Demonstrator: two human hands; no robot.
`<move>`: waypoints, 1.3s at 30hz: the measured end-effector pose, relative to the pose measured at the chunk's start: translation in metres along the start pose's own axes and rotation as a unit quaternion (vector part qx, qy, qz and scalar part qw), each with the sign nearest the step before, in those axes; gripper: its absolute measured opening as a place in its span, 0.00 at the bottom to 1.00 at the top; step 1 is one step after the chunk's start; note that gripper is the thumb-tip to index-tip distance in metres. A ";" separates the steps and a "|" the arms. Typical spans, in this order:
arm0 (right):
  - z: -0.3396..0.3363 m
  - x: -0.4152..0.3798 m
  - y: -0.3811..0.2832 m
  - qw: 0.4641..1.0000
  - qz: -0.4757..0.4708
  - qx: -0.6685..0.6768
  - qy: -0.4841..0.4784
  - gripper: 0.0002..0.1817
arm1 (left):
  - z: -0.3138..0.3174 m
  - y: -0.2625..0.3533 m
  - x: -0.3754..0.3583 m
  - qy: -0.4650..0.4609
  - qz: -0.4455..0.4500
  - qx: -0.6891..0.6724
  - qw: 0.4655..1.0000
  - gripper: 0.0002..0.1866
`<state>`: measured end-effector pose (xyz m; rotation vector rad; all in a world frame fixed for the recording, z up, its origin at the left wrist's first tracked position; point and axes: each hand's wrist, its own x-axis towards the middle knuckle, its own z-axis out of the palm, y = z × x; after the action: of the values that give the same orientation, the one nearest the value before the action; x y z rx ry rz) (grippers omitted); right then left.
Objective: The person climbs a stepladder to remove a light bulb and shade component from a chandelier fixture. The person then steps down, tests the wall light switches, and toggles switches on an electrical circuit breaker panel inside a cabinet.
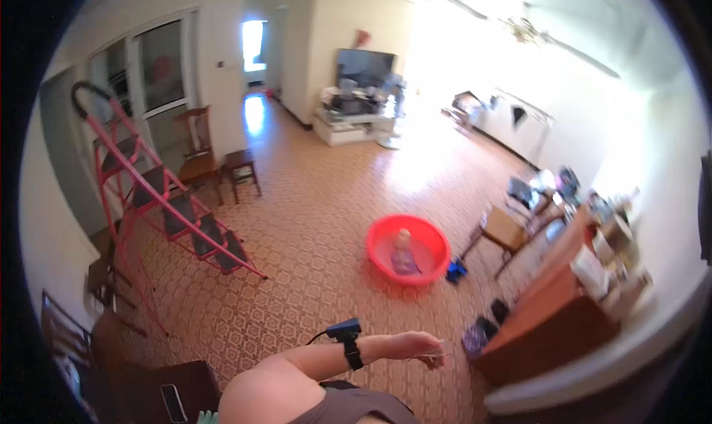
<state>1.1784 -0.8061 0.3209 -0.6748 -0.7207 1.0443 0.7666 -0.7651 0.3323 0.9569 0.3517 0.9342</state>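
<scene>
My left hand [421,348] reaches across in front of me from the bottom of the head view, with a black strapped device [347,338] on the forearm. Its fingers are curled together around something thin and pale or clear, too small to make out. Beyond the hand, a red plastic basin [409,279] stands on the patterned floor. Inside it is a bottle-like object [403,252], pale at the top and purplish lower down. My right hand is out of view.
A pink stepladder [159,194] stands open on the left near wooden chairs. A phone [173,403] lies on a dark surface at bottom left. To the right are a wooden chair [506,230], a cluttered brown cabinet [552,328] and blue slippers [456,271]. A television [365,68] is at the back.
</scene>
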 end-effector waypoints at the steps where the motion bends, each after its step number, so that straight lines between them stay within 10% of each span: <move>1: 0.021 0.021 0.019 0.996 0.006 0.012 -0.091 0.29 | -0.017 0.014 -0.019 0.030 0.027 -0.005 0.999 0.25; 12: 0.342 0.155 0.244 0.937 0.245 -0.061 -0.244 0.18 | -0.126 0.131 -0.217 0.327 0.320 0.079 0.886 0.26; 25: 0.736 0.235 0.594 0.863 0.316 -0.020 -0.393 0.24 | -0.325 0.277 -0.334 0.571 0.457 0.086 0.677 0.28; 39: 1.247 -0.008 0.810 0.582 0.394 0.051 -0.710 0.16 | -0.523 0.414 -0.502 0.694 0.590 0.035 0.412 0.27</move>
<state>-0.2306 -0.3422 0.4230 0.2093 -1.7881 2.4995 -0.0681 -0.7885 0.3140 0.0188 1.1683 3.0559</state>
